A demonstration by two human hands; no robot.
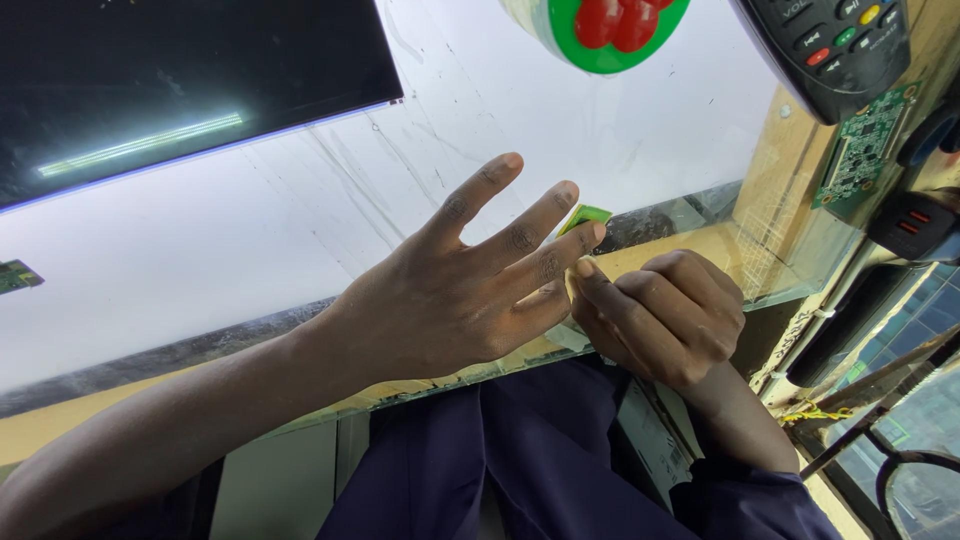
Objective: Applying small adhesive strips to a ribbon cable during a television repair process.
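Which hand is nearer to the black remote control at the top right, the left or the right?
Right. The right hand is curled directly below the black remote control, on its side of the glass table. The left hand is spread open farther left.

One view only, from the head, tipped steeply down and slightly rolled, so the white glass worktop (620, 130) slants across the upper frame. It sits close: both hands fill the centre, the wearer's dark-clad lap the bottom edge. A dark screen (180, 80) takes the upper left, shelf clutter the right edge.
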